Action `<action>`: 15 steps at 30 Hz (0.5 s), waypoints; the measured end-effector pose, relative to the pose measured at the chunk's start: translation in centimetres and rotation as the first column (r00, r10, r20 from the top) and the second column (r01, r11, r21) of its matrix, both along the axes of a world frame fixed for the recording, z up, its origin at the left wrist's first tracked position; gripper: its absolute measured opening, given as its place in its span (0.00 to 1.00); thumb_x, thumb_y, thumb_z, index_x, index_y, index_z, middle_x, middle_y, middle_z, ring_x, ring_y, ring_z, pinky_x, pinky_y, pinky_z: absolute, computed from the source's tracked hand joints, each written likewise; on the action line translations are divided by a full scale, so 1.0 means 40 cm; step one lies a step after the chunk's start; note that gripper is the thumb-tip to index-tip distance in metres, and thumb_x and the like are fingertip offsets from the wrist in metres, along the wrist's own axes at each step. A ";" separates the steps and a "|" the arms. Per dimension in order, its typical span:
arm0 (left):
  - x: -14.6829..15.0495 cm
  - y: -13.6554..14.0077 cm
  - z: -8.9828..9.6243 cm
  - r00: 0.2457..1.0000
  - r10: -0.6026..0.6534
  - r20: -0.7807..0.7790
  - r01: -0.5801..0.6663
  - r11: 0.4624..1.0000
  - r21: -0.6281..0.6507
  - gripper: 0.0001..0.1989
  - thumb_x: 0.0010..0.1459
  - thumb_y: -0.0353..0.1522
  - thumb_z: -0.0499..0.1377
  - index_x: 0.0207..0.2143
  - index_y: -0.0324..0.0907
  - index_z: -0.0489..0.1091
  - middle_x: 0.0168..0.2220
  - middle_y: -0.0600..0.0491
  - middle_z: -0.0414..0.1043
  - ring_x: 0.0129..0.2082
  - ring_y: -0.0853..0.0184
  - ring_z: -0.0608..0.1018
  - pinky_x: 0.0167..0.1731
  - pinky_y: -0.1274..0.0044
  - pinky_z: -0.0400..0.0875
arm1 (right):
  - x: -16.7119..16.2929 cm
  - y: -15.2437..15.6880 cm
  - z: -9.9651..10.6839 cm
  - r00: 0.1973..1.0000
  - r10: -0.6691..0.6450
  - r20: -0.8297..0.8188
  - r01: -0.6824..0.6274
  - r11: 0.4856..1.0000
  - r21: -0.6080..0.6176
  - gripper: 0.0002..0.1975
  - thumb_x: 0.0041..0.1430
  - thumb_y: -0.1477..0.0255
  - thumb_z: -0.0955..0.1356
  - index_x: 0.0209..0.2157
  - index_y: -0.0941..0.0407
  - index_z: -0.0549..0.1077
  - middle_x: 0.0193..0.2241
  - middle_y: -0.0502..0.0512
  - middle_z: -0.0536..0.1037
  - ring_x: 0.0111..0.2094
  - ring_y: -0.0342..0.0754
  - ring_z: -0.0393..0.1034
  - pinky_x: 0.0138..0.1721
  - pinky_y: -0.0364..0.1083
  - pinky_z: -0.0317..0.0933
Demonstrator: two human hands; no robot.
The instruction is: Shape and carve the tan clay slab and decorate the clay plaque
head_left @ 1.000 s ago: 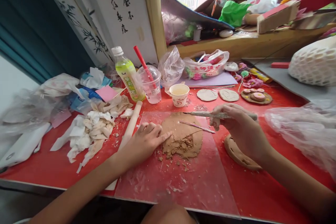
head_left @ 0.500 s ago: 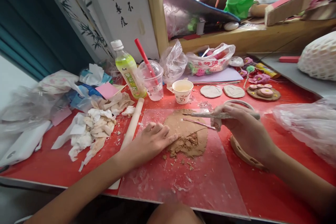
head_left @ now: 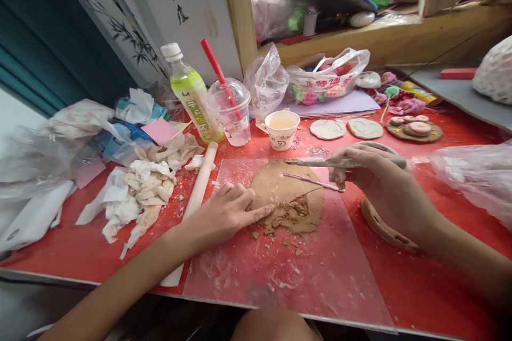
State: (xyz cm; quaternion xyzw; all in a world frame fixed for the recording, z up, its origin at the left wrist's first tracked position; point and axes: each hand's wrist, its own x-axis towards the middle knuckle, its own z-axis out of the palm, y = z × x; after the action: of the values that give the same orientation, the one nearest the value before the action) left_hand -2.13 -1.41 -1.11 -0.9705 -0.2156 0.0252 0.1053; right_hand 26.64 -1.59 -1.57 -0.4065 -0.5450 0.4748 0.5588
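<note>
A flat brown clay slab [head_left: 272, 184] lies on a clear plastic sheet [head_left: 256, 277], with a torn, crumbly patch along its near side. My left hand [head_left: 228, 210] rests palm down at the slab's left edge, fingers spread, one touching the clay. In my right hand [head_left: 380, 181] is a slim clay-smeared tool [head_left: 316, 163], gripped like a pen; its tip is at the slab's far edge. A thin pink stick [head_left: 304, 179] lies across the slab. Partly under my right hand sits a curved clay piece [head_left: 384, 229] with holes.
Left of the sheet lie a rolling pin [head_left: 196, 197] and crumpled tissues [head_left: 140, 192]. Beyond the slab stand a paper cup [head_left: 282, 136], a plastic cup [head_left: 230, 112] and a drink bottle [head_left: 192, 101]. Pale clay discs [head_left: 328, 129] and a decorated clay piece [head_left: 414, 130] lie at the back right.
The view has shifted slightly. The tool's tip has moved away from me, up to the slab's far edge. My left hand stays at the slab's left side, one finger now straighter.
</note>
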 end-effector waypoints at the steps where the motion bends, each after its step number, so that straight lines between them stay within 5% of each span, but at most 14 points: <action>1: 0.002 0.001 -0.003 1.000 0.015 -0.008 -0.015 1.000 0.016 0.22 0.65 0.27 0.44 0.60 0.47 0.52 0.38 0.50 0.64 0.37 0.65 0.62 0.40 0.72 0.57 | 0.000 0.001 -0.001 1.000 0.001 0.001 -0.001 1.000 -0.011 0.12 0.60 0.69 0.63 0.31 0.58 0.76 0.24 0.53 0.72 0.24 0.42 0.67 0.24 0.44 0.63; 6: 0.035 0.003 -0.012 0.990 0.143 -0.014 -0.141 0.984 0.111 0.19 0.64 0.28 0.45 0.58 0.43 0.57 0.41 0.48 0.64 0.43 0.62 0.62 0.43 0.70 0.58 | -0.011 0.000 0.008 0.998 -0.036 -0.058 0.032 0.997 -0.071 0.10 0.57 0.68 0.65 0.28 0.57 0.75 0.23 0.52 0.72 0.24 0.42 0.65 0.25 0.44 0.62; 15: 0.017 -0.001 0.002 0.989 -0.050 0.141 0.049 0.999 0.009 0.18 0.62 0.23 0.46 0.52 0.39 0.64 0.36 0.49 0.66 0.37 0.64 0.62 0.38 0.72 0.56 | -0.011 -0.008 0.022 0.992 -0.100 -0.076 0.091 0.988 -0.121 0.09 0.54 0.68 0.66 0.25 0.56 0.76 0.21 0.52 0.72 0.23 0.43 0.64 0.25 0.44 0.60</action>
State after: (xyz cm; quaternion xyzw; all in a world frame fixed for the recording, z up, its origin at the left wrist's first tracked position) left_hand -1.47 -1.44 -1.04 -0.9745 -0.1985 -0.0467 0.0931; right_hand 26.20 -1.89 -0.69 -0.4444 -0.4726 0.4949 0.5781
